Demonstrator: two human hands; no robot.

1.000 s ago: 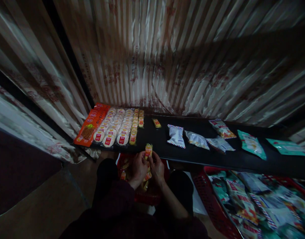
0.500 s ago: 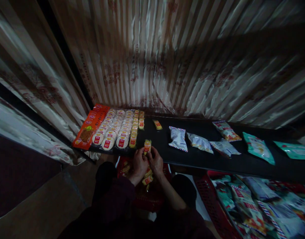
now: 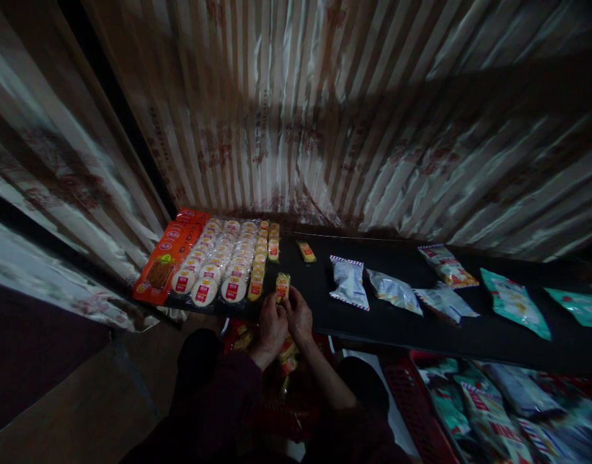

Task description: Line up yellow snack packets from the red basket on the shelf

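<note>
A small yellow snack packet point(image 3: 282, 285) with a red label stands upright between my hands at the black shelf's front edge. My left hand point(image 3: 273, 325) is closed, its fingertips at the packet's lower end. On the other side my right hand point(image 3: 298, 316) pinches the same packet; part of its fingers is hidden. Just left of it, similar yellow packets point(image 3: 256, 283) lie in rows. Beyond those come rows of round white wrapped crackers point(image 3: 205, 291) and orange bags point(image 3: 157, 274). Below my hands, a red basket point(image 3: 286, 419) holds more yellow packets.
A single yellow packet point(image 3: 306, 251) lies farther back on the black shelf point(image 3: 320, 296). Silvery bags point(image 3: 349, 281) and green bags point(image 3: 516, 303) lie to the right. A red crate point(image 3: 407, 393) full of bags stands below. A striped curtain point(image 3: 296, 129) hangs behind.
My hands and the yellow packet have shifted slightly left, closer to the yellow rows. The view has turned a little, so the shelf items appear lower.
</note>
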